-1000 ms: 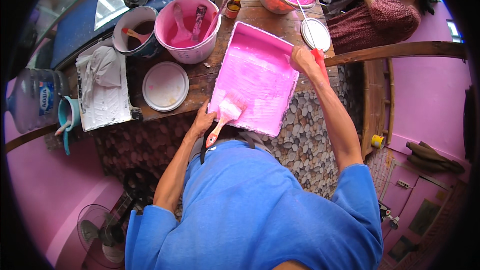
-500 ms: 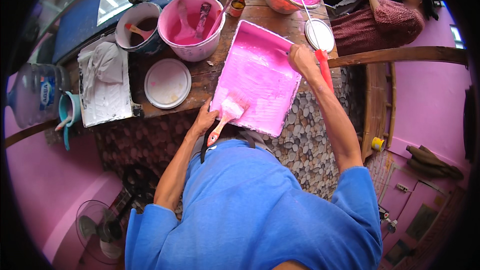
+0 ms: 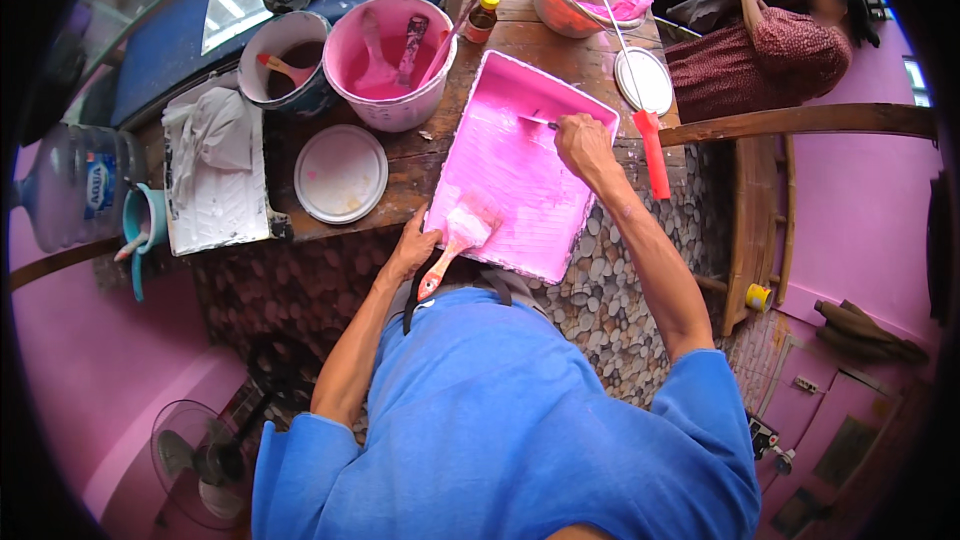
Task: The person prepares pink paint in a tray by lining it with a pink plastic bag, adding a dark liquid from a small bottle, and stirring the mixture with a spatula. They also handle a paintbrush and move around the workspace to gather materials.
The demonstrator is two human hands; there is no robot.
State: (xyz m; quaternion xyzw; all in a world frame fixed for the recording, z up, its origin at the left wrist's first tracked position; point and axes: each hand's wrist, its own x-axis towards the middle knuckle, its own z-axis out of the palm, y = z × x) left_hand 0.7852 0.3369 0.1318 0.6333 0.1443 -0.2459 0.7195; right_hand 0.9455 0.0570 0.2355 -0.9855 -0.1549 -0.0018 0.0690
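Note:
A paint tray [image 3: 560,250] coated in pink sits at the table's front edge, close to my body. My left hand [image 3: 412,245] grips its left rim near the lower corner. Inside the tray, my right hand [image 3: 584,148] pinches a thin brush-like tool [image 3: 541,121], its tip over the wet pink paint at the upper middle; its exact kind is too small to tell. A broad paintbrush [image 3: 462,235] rests in the tray's lower left, bristles on the pink surface and red-marked handle sticking out over the near rim. Nearby lies a paint roller with a red handle [image 3: 652,158].
Left of the tray stand a pink paint bucket [image 3: 425,108] with brushes, a darker bucket [image 3: 255,80], a round lid [image 3: 340,175] and a cloth-covered white tray [image 3: 215,225]. A small bottle [image 3: 481,20] and another bucket [image 3: 560,0] are behind. A person [image 3: 760,60] stands far right.
My right hand has moved left, from the tray's right rim to over its inside, carrying the thin tool's tip to the paint. The left hand keeps its hold; the view has shifted slightly.

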